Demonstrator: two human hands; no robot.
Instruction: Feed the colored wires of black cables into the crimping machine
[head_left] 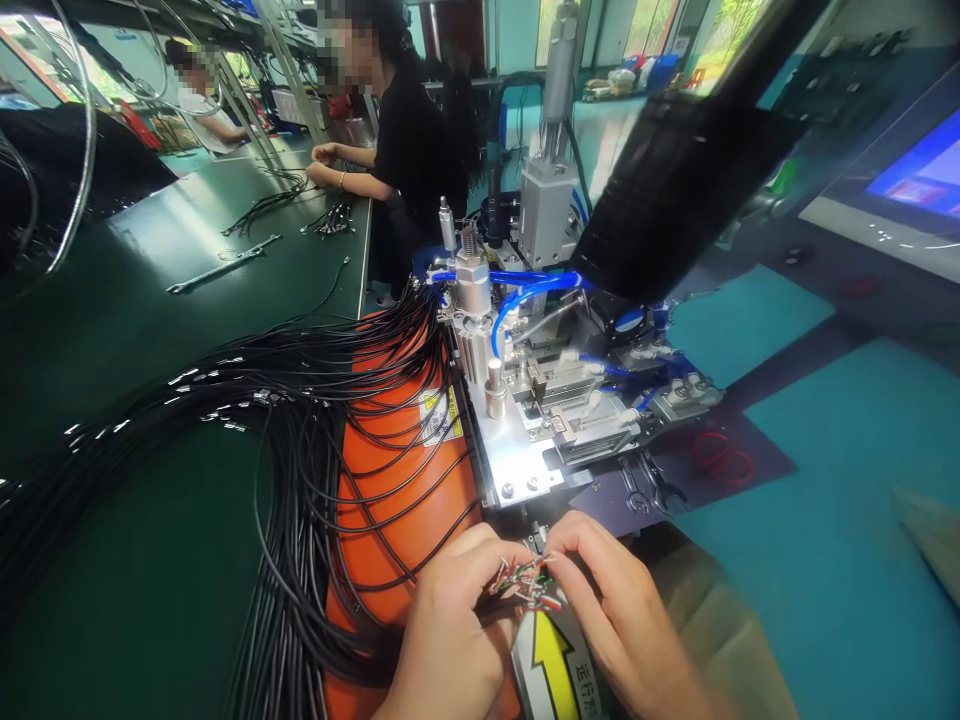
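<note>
My left hand (442,630) and my right hand (622,620) pinch a small bundle of fine coloured wire ends (525,585) between their fingertips. These ends stick out of a thick sheaf of black cables (300,400), which fans across the dark green workbench (135,560) and an orange mat (397,500). Just beyond my hands stands a pneumatic press machine (540,400) on a metal plate, with blue air hoses. Below the wires is a label with a yellow arrow (551,665). The wires' individual connections are too small to make out.
A co-worker (405,150) sits at the far bench with hands over small cable bundles (285,195). A metal bar (225,262) lies on the bench. Spanners (649,485) and a red coil (720,458) lie right of the machine. A dark object (675,190) blocks the upper right.
</note>
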